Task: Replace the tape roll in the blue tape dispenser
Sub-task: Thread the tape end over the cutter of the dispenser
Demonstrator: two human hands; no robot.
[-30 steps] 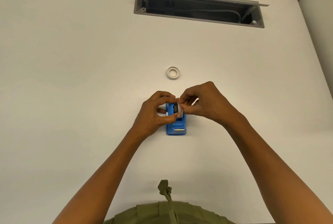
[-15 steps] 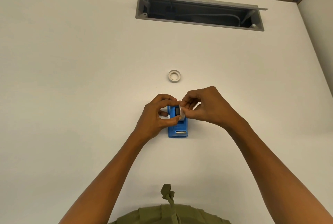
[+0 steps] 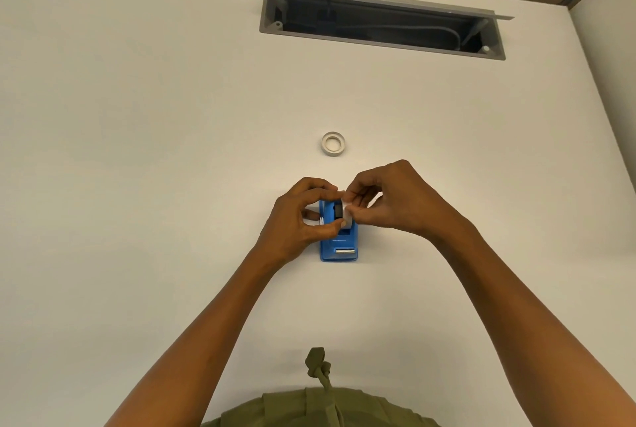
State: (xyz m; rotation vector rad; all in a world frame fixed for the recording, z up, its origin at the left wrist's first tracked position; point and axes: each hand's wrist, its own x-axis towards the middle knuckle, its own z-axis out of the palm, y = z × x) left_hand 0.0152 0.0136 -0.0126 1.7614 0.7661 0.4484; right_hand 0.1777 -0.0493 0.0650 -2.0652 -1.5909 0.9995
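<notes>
Olive-green fabric garment [image 3: 320,406] at bottom centre. Blue plastic tape dispenser [image 3: 339,242] on white table [image 3: 137,186], frame centre. Left hand [image 3: 297,218] and right hand [image 3: 392,199] both pinch white tape roll [image 3: 347,216] over dispenser. Beyond, spare whitish tape ring [image 3: 333,143] lies flat. Grey rectangular cable slot [image 3: 382,26] upper right.
</notes>
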